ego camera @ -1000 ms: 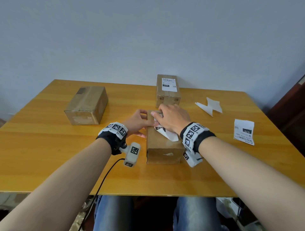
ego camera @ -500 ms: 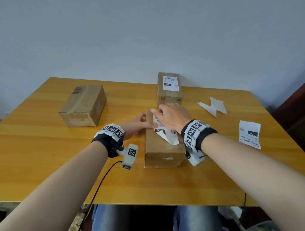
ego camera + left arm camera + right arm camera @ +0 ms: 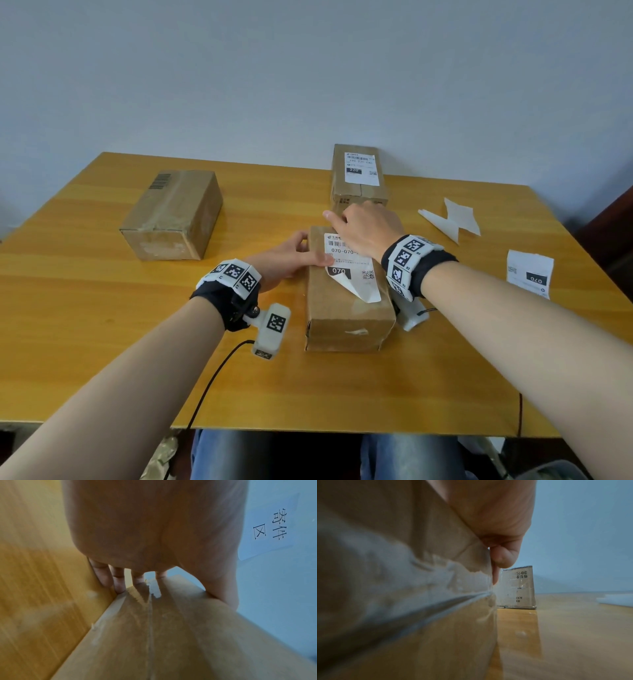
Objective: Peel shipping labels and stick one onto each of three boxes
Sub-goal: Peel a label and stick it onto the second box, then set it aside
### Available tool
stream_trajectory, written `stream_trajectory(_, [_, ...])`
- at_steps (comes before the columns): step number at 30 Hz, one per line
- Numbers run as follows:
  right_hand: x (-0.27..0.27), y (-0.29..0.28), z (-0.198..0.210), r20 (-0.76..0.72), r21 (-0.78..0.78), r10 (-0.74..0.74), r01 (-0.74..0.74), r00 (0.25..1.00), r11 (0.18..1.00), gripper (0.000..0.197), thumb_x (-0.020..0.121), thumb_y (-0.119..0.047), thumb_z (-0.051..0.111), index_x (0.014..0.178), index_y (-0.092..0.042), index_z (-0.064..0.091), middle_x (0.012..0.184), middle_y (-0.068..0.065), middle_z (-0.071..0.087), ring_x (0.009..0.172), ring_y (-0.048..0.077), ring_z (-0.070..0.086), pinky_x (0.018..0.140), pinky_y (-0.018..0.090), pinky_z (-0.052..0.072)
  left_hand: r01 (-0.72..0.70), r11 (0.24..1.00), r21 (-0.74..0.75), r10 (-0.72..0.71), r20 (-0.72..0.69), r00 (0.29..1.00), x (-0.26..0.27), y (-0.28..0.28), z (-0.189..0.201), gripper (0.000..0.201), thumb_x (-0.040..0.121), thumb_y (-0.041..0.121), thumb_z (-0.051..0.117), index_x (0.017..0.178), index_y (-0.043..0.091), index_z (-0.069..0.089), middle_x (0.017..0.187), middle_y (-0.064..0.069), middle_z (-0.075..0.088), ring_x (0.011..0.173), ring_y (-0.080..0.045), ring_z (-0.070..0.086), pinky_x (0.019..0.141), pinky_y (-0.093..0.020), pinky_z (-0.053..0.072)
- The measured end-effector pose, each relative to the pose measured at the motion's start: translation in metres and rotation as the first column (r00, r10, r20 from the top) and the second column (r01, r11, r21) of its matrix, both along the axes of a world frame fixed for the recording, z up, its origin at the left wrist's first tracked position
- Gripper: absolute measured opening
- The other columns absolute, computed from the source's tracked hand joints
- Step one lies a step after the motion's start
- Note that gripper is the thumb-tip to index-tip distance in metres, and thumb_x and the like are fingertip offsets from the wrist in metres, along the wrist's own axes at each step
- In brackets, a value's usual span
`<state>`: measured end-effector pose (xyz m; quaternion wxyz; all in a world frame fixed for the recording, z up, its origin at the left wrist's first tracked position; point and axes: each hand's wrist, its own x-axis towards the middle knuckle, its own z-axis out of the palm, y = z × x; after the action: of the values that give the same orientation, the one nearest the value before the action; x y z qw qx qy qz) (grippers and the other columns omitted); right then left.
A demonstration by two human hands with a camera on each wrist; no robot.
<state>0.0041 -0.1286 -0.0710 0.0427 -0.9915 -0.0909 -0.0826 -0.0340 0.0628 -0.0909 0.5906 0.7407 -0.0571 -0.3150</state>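
The near cardboard box (image 3: 346, 318) lies lengthwise in front of me. A white "070" label (image 3: 356, 270) lies on its top, its near left corner curled up. My left hand (image 3: 291, 255) braces the box's left side with straight fingers (image 3: 118, 580), thumb on the label's left edge. My right hand (image 3: 366, 226) rests on the label's far end, index finger stretched leftward. The far box (image 3: 359, 192) carries a "220" label (image 3: 361, 168). At the left stands a third box (image 3: 174, 214) with no white label showing.
Two white backing sheets (image 3: 452, 219) lie at the right rear of the wooden table (image 3: 102, 308). Another printed "070" label (image 3: 529, 272) lies near the right edge. A black cable (image 3: 212, 380) hangs over the front edge. The wall is close behind.
My right hand slid toward the label's far end, uncovering more print. My left thumb came onto the label's left edge. The boxes stayed put.
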Motion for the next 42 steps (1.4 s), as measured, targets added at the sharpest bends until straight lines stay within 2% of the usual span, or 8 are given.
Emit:
stream_trajectory(6, [0.012,-0.001,0.001,0.003,0.033,0.005,-0.005,1.000,0.999,0.068,0.108,-0.056,0.037,0.055,-0.014,0.047,0.051,0.000,0.045,0.047,0.021,0.047,0.048,0.029,0.034,0.006,1.000,-0.010,-0.006,0.011,1.000,0.003,0.000,-0.001,0.105,0.055,0.048,0.087,0.145,0.029,0.038,0.128,0.004,0.067,0.117,-0.018,0.064,0.107,-0.044,0.047])
stream_trajectory(17, [0.030,-0.008,-0.001,0.012,0.191,0.105,-0.106,0.994,0.976,0.068,0.107,-0.051,0.046,0.053,-0.012,0.043,0.047,0.003,0.037,0.044,0.022,0.038,0.048,0.034,0.029,0.014,1.000,-0.020,-0.013,0.018,1.000,0.006,0.001,-0.003,0.096,0.053,0.048,0.087,0.137,0.034,0.044,0.128,0.002,0.070,0.120,-0.021,0.066,0.113,-0.054,0.043])
stream_trajectory(22, [0.039,-0.013,-0.006,0.032,0.290,0.138,-0.142,0.990,0.946,0.070,0.107,-0.049,0.048,0.061,0.001,0.061,0.055,0.012,0.061,0.050,0.027,0.057,0.056,0.034,0.040,0.014,1.000,-0.024,-0.013,0.023,1.000,0.006,0.001,-0.006,0.097,0.055,0.048,0.087,0.140,0.034,0.043,0.127,0.003,0.071,0.119,-0.022,0.067,0.113,-0.053,0.043])
stream_trajectory(24, [0.040,-0.014,-0.008,0.041,0.321,0.138,-0.144,0.990,0.936,0.068,0.108,-0.048,0.049,0.061,-0.001,0.065,0.057,0.010,0.065,0.052,0.023,0.061,0.060,0.031,0.045,0.016,1.000,-0.027,-0.015,0.023,1.000,0.006,0.001,-0.006,0.095,0.055,0.048,0.087,0.139,0.036,0.044,0.128,0.003,0.070,0.119,-0.022,0.067,0.113,-0.053,0.043])
stream_trajectory(27, [0.039,-0.016,-0.008,0.052,0.367,0.121,-0.131,0.991,0.921,0.064,0.108,-0.045,0.049,0.059,-0.009,0.065,0.055,-0.001,0.062,0.051,0.009,0.057,0.059,0.015,0.036,0.021,0.999,-0.028,-0.020,0.021,1.000,0.005,0.000,-0.005,0.093,0.055,0.048,0.087,0.137,0.037,0.044,0.128,0.002,0.070,0.117,-0.022,0.067,0.110,-0.050,0.046])
stream_trajectory(30, [0.035,-0.017,-0.006,0.039,0.389,0.125,-0.130,0.991,0.912,0.060,0.109,-0.044,0.047,0.058,-0.016,0.062,0.056,-0.007,0.060,0.052,0.006,0.055,0.059,0.016,0.034,0.016,1.000,-0.021,-0.015,0.021,1.000,0.002,0.001,-0.004,0.091,0.055,0.047,0.086,0.136,0.037,0.044,0.129,0.001,0.069,0.118,-0.023,0.067,0.108,-0.046,0.048])
stream_trajectory(37, [0.011,-0.019,0.004,-0.083,0.360,0.144,-0.105,0.986,0.927,0.067,0.107,-0.062,0.029,0.078,-0.021,0.073,0.070,0.001,0.070,0.064,0.016,0.065,0.063,0.032,0.043,0.026,0.999,0.035,-0.028,0.052,0.998,-0.010,0.007,-0.001,0.068,0.078,0.053,0.080,0.137,0.048,0.046,0.121,0.012,0.074,0.118,-0.021,0.068,0.113,-0.055,0.042])
stream_trajectory(42, [-0.009,-0.030,0.007,-0.213,0.281,0.270,-0.206,0.939,0.938,0.060,0.095,-0.077,0.043,0.122,-0.030,0.069,0.103,-0.006,0.072,0.090,0.016,0.068,0.071,0.033,0.048,-0.010,0.996,0.091,0.001,0.100,0.995,-0.024,0.011,0.004,0.069,0.095,0.056,0.057,0.154,0.028,0.033,0.131,-0.001,0.066,0.113,-0.020,0.070,0.101,-0.047,0.055])
